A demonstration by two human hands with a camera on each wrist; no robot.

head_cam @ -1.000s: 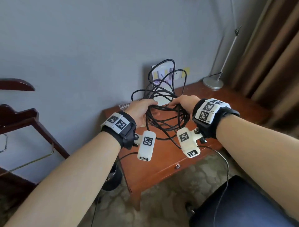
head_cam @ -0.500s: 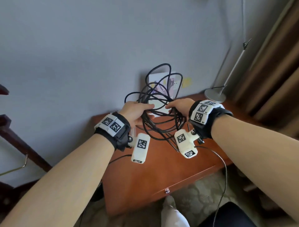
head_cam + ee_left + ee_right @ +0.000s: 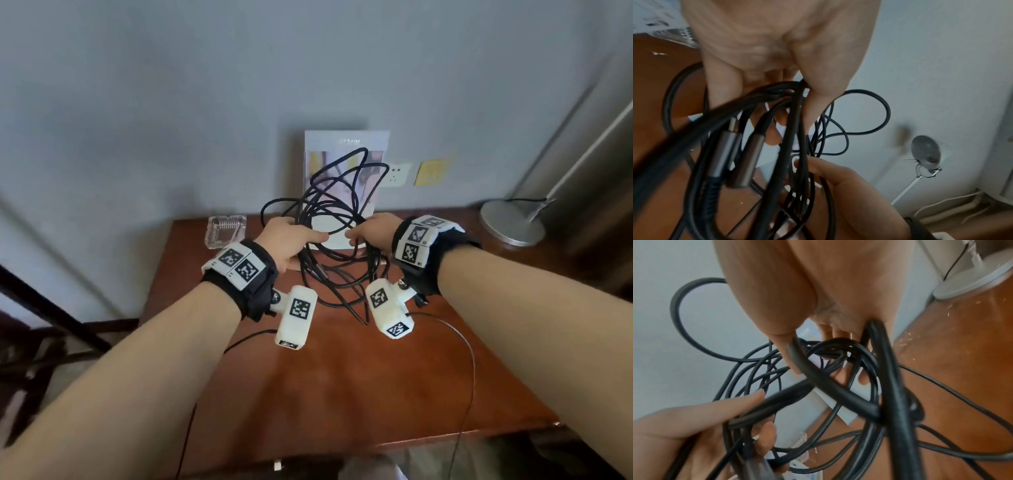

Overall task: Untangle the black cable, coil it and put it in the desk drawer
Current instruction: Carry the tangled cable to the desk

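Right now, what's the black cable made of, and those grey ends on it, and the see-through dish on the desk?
The black cable looks like matte rubber or plastic: it bends into soft loops without shining. Its plug ends seem to be metal sleeves, grey with a dull sheen, though painted plastic is possible. The dish looks like clear glass or acrylic, ribbed and see-through. The desk looks like glossy reddish varnished wood.

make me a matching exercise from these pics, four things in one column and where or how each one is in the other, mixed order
Things:
1. black cable
2. glass ashtray
3. lamp base
4. booklet

Places or states:
a. propped upright against the wall
b. back left corner of the desk
c. tangled, held up over the desk by both hands
d. back right corner of the desk

Pairs: 1-c, 2-b, 3-d, 4-a

The left hand and right hand each grip strands of the cable.
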